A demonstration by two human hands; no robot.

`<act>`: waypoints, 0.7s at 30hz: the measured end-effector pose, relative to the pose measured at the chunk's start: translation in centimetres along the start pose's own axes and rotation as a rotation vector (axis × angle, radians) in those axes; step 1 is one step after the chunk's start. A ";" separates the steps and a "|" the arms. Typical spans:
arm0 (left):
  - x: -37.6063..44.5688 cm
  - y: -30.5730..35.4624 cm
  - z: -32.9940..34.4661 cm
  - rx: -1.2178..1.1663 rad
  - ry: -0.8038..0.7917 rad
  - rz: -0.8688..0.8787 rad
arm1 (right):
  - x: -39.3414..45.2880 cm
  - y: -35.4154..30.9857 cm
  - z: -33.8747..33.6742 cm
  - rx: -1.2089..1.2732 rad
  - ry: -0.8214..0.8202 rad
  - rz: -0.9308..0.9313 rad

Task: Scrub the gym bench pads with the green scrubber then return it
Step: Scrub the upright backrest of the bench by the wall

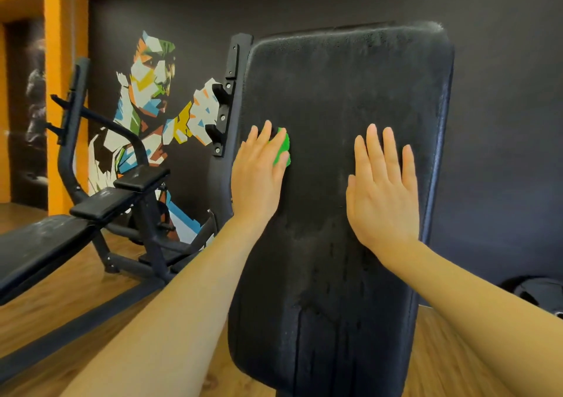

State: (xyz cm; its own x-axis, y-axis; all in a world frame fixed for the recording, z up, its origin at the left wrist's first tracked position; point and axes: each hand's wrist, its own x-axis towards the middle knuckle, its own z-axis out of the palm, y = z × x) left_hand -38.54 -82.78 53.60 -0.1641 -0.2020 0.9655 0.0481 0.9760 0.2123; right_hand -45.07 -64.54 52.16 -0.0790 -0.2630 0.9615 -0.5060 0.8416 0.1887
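Observation:
A tall black back pad point(341, 98) of a gym bench stands upright in front of me, its surface wet and streaked. My left hand point(259, 174) presses the green scrubber point(284, 146) flat against the pad's left side with straight fingers; only the scrubber's right part shows past the fingers. My right hand point(382, 189) lies flat on the pad's right half, fingers straight and spread, holding nothing.
A second black bench point(39, 244) with its metal frame point(73, 128) stands to the left on the wooden floor point(76, 305). A black rack upright point(231, 92) rises just left of the pad. A dark painted wall is behind, and a dark bag point(539, 293) lies at the lower right.

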 end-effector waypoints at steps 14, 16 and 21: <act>-8.7 -2.1 2.1 -0.091 0.050 -0.038 | 0.0 -0.2 0.2 -0.001 0.024 0.004; -9.8 -2.5 2.2 -0.072 0.040 -0.022 | 0.0 -0.1 0.3 -0.008 0.033 0.002; -8.5 -2.1 2.0 -0.133 0.057 -0.051 | 0.0 -0.2 0.2 -0.016 0.015 -0.001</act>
State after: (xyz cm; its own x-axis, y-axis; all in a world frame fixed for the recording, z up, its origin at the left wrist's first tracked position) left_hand -39.19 -83.00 44.64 -0.1135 -0.2586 0.9593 0.1714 0.9459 0.2753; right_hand -45.17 -64.76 52.05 -0.0654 -0.2568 0.9642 -0.4927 0.8486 0.1926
